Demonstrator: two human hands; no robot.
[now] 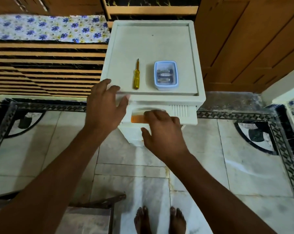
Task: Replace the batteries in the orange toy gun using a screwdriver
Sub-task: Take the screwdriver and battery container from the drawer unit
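Your right hand [161,129] has fingers curled on the drawer [183,114] at frame centre, left hand [105,105] released, bracing the table [151,44]: pull straight, orange [137,119] shows inside.

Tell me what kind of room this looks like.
Probably a bedroom in a home. A floral-print mattress lies on a slatted wooden bed frame, wooden wardrobe doors stand behind, and a white plastic drawer cabinet sits on a patterned marble floor.
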